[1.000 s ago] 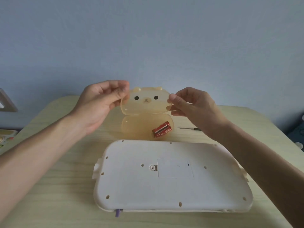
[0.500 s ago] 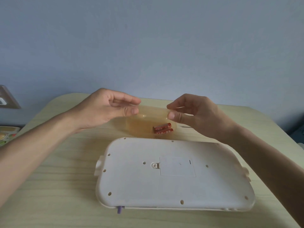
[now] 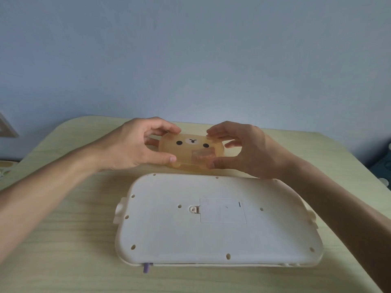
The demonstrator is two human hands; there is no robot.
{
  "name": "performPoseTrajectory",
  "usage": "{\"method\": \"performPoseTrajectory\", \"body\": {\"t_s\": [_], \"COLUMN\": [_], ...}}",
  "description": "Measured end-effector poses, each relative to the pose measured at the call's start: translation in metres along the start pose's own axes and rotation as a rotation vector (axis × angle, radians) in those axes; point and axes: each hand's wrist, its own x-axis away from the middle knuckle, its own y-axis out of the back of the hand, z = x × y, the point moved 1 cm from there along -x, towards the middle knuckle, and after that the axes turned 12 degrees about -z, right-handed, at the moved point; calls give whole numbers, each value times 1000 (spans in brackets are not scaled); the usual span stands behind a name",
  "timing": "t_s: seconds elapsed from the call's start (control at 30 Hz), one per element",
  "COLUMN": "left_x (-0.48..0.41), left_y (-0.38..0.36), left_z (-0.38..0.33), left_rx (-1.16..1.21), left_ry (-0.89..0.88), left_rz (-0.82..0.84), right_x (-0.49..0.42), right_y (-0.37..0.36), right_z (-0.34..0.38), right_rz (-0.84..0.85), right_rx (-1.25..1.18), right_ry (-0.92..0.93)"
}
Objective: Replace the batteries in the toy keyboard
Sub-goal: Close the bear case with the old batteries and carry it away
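Note:
A white toy keyboard (image 3: pixel 211 235) lies face down on the table, its battery cover (image 3: pixel 222 210) closed with a screw tab at its left. Behind it sits a translucent amber bear-face box (image 3: pixel 186 149), lid down. Red batteries (image 3: pixel 202 156) show dimly through the lid at the right. My left hand (image 3: pixel 137 144) grips the box's left end, thumb at the front and fingers on the back edge. My right hand (image 3: pixel 241 149) grips the right end the same way.
The light wooden table (image 3: pixel 63 240) has a rounded back left corner and stands against a blue wall. A purple stub (image 3: pixel 147 267) sticks out of the keyboard's near edge. Small objects sit off the table at far left and far right.
The box's lid was upright and open a second ago; both hands folded it down over the batteries. It is now shut flat, with the hands still on it.

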Motion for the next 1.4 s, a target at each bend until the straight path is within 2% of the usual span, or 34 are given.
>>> {"method": "performPoseTrajectory", "body": {"t_s": [0.1,0.27,0.37,0.6,0.7,0.8,0.9,1.0,1.13,1.4], "left_x": [1,2,2,2,1,-1,-4,-12,-29,-75], "left_y": [-1,-4,-8,-14,-10,2,23,53,115,284], "left_z": [-1,-4,-6,-9,-8,-14,-39,-89,-191,-497], "left_rx": [-47,-150,-238,-266,-174,-88,-18,29,41,7], "left_ry": [-20,10,-2,0,25,19,14,17,22,16], "left_rz": [3,25,26,-25,-79,-135,-206,-224,-211,-175], "right_x": [-2,1,12,18,16,13,7,-8,-29,-76], "right_y": [14,63,70,57,56,59,71,105,189,455], "right_z": [-5,-38,-51,-61,-57,-38,0,48,130,350], "right_rz": [31,95,109,-12,-153,-297,-334,-376,-438,-515], "right_rx": [67,328,361,237,120,-20,-124,-186,-223,-294], "right_ry": [5,-135,-180,-178,-188,-196,-171,-161,-159,-216]}}
